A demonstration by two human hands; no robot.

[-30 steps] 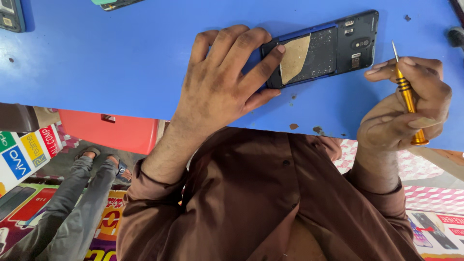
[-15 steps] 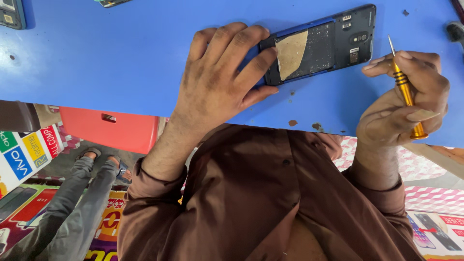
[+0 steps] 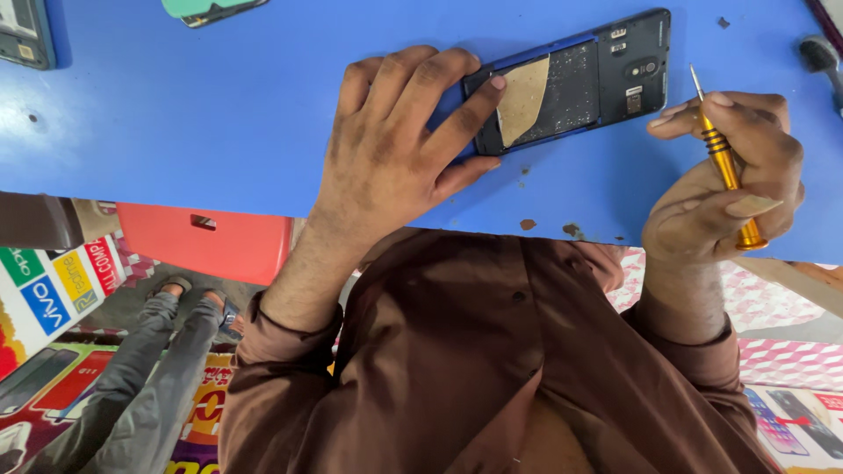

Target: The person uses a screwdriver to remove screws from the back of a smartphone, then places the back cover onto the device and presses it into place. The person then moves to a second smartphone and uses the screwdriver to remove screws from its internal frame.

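Observation:
A dark blue phone (image 3: 606, 75) with its back cover off lies on the blue table (image 3: 193, 114); a tan patch shows inside it. My left hand (image 3: 395, 149) rests palm down on the phone's left end, fingers spread across it. My right hand (image 3: 729, 184) is just right of the phone and grips a small yellow-handled screwdriver (image 3: 724, 162). The screwdriver's thin tip points up, close to the phone's right end and apart from it.
A teal phone (image 3: 211, 9) and a dark device (image 3: 26, 35) lie at the table's far left edge. A dark tool (image 3: 821, 53) sits at the far right. Below the table are a red stool (image 3: 211, 241), another person's grey-trousered legs (image 3: 149, 369) and printed posters.
The phone has shifted slightly up the table under my left hand. My right hand with the screwdriver has drifted a little left toward the phone.

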